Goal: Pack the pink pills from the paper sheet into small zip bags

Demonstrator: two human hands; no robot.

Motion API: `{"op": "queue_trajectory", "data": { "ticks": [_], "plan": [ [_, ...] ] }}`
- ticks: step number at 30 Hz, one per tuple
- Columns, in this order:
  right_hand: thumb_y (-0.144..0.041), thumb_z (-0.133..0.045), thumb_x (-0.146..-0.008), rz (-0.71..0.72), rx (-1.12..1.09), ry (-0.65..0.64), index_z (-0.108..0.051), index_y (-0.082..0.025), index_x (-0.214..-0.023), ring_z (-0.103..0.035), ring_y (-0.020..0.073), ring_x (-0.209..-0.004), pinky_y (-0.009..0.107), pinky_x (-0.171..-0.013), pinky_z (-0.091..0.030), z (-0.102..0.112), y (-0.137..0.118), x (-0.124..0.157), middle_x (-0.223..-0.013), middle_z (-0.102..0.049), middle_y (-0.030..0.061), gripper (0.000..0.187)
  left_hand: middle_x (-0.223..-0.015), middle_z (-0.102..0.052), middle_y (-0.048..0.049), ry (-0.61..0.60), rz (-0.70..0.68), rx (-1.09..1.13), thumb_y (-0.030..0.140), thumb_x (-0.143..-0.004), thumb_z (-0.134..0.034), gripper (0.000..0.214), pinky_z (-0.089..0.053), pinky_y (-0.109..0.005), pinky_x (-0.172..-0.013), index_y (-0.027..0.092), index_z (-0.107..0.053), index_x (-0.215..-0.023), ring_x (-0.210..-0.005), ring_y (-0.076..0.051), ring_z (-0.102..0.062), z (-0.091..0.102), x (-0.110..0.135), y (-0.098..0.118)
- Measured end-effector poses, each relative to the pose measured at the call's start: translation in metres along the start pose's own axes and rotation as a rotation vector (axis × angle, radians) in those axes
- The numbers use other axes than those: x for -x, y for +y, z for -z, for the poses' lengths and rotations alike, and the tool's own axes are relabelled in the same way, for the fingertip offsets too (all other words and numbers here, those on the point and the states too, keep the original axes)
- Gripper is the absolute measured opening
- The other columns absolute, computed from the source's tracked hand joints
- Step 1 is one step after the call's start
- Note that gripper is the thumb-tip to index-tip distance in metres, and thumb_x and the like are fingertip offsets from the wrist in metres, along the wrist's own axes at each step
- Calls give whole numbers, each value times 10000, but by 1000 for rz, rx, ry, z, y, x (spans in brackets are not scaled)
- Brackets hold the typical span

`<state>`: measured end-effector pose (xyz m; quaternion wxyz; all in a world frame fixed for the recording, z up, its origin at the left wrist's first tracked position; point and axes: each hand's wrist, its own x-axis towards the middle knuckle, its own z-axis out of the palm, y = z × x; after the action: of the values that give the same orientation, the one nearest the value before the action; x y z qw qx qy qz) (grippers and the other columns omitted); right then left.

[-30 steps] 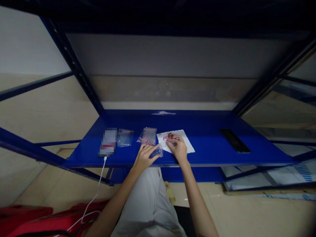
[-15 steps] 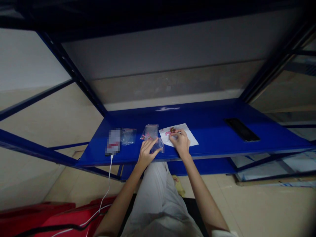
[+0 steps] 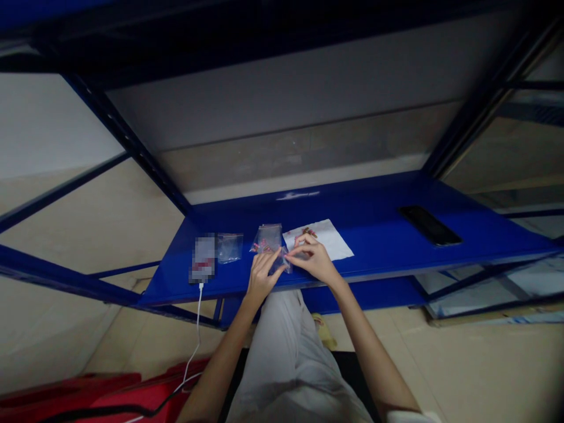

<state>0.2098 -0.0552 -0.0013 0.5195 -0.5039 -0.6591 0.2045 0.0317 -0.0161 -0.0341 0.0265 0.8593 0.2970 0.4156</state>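
My left hand [image 3: 261,276] pinches a small clear plastic bag [image 3: 282,262] at the front of the blue shelf [image 3: 379,247]. My right hand [image 3: 314,261] has its fingertips pinched together at the bag's mouth, holding a tiny pink piece I can barely make out. Behind the hands lies a white sheet of paper [image 3: 328,241] with a few small pink and brown pieces [image 3: 307,233] on it. A filled clear bag [image 3: 267,236] with pink pieces lies just behind my left hand.
Left on the shelf lie another clear bag [image 3: 230,247] and a phone [image 3: 203,262] with a white cable [image 3: 194,346] hanging down. A dark phone [image 3: 429,224] lies at the right. Red bags [image 3: 110,399] sit on the floor at lower left.
My right hand has left the pile on the paper and come left to the mouth of the small bag held by my left hand. The camera has tilted slightly.
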Motion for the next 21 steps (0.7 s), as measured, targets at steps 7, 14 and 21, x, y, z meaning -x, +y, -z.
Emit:
{"op": "queue_trajectory", "data": {
  "ticks": [7,14,21],
  "plan": [
    [-245,-634,-745,-14,260,-137,-703,-250,-799,-584,142,-799,257,-688,-441,-1,-20,-2,-1000,-573,17,88,-948,-658,-73,17,8,7,289,-811,-556,413,-432,-340,-826,183,-500,-1206,-941,-195,-595,-3,3,-3],
    [-282,-574,-792,-28,185,56,-697,-238,-866,-575,157,-782,250,-623,-446,7,-4,-8,-964,-601,42,151,-991,-659,-84,62,23,13,311,-802,-566,424,-433,-351,-831,182,-505,-1201,-958,-207,-597,-3,2,-2],
    [-314,-595,-751,-251,452,201,-698,-236,-850,-545,133,-612,240,-501,-386,7,31,-1,-921,-608,35,163,-989,-659,-76,104,84,23,308,-793,-580,436,-438,-353,-829,193,-500,-1206,-941,-203,-600,-2,2,-2]
  ]
}}
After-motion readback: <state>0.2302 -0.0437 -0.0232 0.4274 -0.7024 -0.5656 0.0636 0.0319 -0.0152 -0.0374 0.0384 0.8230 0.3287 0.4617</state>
